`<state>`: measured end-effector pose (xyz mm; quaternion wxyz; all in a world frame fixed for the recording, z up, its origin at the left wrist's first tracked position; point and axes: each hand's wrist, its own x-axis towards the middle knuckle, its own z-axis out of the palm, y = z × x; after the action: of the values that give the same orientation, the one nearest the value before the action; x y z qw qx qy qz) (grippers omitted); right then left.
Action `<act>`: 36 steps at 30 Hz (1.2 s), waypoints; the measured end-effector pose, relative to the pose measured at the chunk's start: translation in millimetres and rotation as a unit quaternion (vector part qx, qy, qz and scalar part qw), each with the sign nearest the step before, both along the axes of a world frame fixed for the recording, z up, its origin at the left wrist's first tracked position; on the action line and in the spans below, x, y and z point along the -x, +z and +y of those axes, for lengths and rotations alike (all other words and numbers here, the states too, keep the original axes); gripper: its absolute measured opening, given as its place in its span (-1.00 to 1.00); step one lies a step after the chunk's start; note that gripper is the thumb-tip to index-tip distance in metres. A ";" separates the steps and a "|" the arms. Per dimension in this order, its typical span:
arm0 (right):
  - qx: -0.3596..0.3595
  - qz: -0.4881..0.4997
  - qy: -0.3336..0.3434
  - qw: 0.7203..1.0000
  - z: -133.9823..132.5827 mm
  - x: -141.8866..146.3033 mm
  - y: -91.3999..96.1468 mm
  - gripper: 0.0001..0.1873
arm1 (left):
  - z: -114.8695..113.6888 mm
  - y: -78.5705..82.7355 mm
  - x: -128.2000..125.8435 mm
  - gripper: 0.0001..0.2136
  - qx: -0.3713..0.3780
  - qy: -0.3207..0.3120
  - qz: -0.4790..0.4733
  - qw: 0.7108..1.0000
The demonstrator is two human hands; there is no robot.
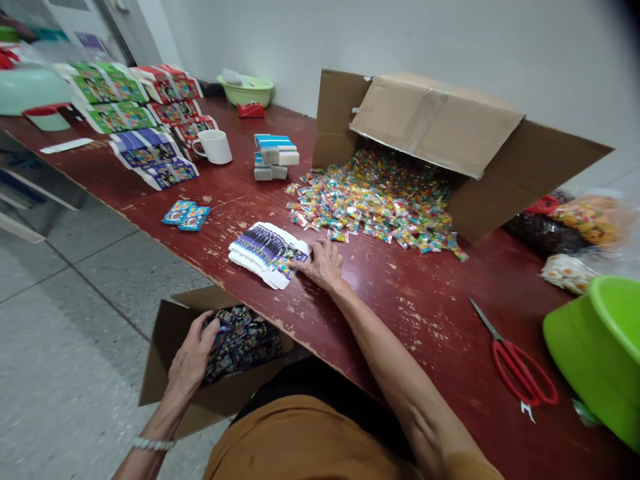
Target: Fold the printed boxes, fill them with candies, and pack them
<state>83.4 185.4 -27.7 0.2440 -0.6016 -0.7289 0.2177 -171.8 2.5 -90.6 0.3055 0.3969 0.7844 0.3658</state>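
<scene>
On the table, a fanned stack of flat purple-and-white cartons [267,250] lies near the front edge. My right hand [324,265] has its fingers closed on the stack's right end, at the top carton. Below the table edge stands an open cardboard box [163,357] full of small dark wrapped packets [245,343]. Inside its left part, my left hand [193,350] has bent, closed fingers; a bit of purple shows by the thumb, but what they hold is unclear. Two small blue packets [186,215] lie left of the cartons.
A tipped cardboard box [440,123] spills wrapped candies [380,200] across the table's back. Red-handled scissors [515,367] and a green basin [595,347] are at right. A white mug [215,147], blue-and-white card stacks [273,157] and folded colored cartons [150,157] stand at left.
</scene>
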 end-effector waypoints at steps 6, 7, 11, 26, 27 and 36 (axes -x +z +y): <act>0.068 0.300 -0.030 0.951 -3.4 -14.4 0.1 -0.74 | 7.9 22.8 -13.3 -0.40 -0.072 0.025 0.073 0.994; 0.079 0.320 -0.019 0.944 -6.1 -19.6 3.7 -0.75 | 9.0 35.2 -22.0 -0.44 -0.106 0.023 0.079 0.991; 0.120 0.394 0.052 0.910 -31.0 -38.6 27.4 -0.69 | 14.3 90.8 -63.4 -0.53 -0.174 -0.045 -0.120 0.976; 0.255 0.565 0.181 0.764 -102.7 -40.5 53.4 -0.61 | 14.0 117.4 -133.1 -0.56 0.039 -0.210 -0.512 0.832; 0.259 0.569 0.181 0.759 -106.4 -40.3 53.6 -0.55 | 14.2 119.0 -134.6 -0.56 0.035 -0.193 -0.494 0.847; 0.210 0.506 0.045 0.835 -125.4 -28.8 42.7 -0.70 | 16.3 105.4 -143.9 -0.60 -0.055 -0.152 -0.369 0.915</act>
<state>112.2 60.0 15.0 0.4370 -0.4103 -0.4668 0.6503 -27.9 18.7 14.9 0.6025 0.3645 0.5249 0.4781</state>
